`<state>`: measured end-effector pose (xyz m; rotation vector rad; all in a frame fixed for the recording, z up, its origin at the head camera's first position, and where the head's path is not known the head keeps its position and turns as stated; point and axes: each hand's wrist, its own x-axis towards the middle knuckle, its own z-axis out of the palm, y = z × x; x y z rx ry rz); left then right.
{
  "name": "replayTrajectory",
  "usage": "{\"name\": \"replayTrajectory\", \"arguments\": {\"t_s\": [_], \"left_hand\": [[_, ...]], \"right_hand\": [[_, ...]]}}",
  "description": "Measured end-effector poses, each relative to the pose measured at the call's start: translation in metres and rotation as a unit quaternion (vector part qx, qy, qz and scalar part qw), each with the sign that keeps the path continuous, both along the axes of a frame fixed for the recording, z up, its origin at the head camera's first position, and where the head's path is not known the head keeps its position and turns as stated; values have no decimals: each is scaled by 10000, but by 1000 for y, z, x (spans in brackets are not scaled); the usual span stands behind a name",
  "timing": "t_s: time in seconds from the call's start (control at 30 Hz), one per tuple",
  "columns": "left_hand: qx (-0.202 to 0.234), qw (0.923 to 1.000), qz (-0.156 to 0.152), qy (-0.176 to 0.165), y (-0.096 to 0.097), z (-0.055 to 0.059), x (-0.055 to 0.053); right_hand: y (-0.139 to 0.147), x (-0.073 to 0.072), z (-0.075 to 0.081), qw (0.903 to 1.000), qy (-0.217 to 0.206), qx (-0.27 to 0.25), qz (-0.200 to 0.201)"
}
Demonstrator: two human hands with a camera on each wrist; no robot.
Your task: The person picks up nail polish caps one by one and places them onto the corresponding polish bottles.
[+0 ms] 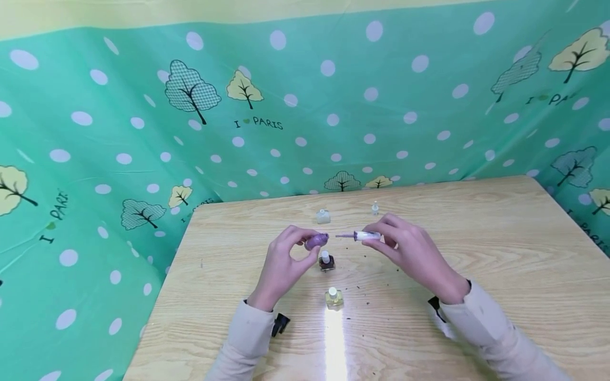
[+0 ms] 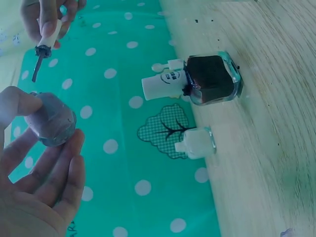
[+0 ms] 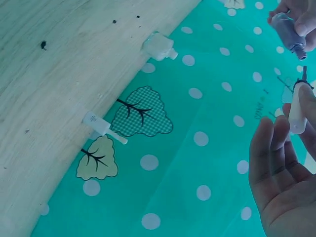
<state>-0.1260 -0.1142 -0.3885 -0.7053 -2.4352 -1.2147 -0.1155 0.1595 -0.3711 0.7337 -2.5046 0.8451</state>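
My left hand [image 1: 287,260] pinches a small purple nail polish bottle [image 1: 316,241], tilted on its side with its uncapped neck facing right. In my right hand [image 1: 405,248] is a white brush cap [image 1: 366,236], pinched between thumb and fingers. Its thin brush [image 1: 344,236] points at the bottle's mouth, with a short gap between them. Below the hands stands a dark nail polish bottle [image 1: 326,262] with a white cap. A pale yellow nail polish bottle [image 1: 334,299], also white-capped, stands nearer to me.
Toward the back of the wooden table [image 1: 229,275] stand a clear, uncapped bottle [image 1: 323,216] and a separate white brush cap [image 1: 375,208] with its tip up. Dark specks dot the wood around the bottles. A green dotted cloth [image 1: 305,106] hangs behind the table.
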Motion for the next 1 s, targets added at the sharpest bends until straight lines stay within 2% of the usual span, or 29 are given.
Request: {"name": "replayTrajectory", "arguments": {"t_s": [0.27,0.63,1.0], "left_hand": [[-88,9999,-122,50,-1,1,5],[-203,9995,-212,134,1,4,8],[-468,9980,-348,228,9,4,10]], "right_hand": [[-5,4,6,9998,64,-76,177],[-10,5,6,9998,-9,-2,189],[-17,5,2,9980,272,194,537]]}}
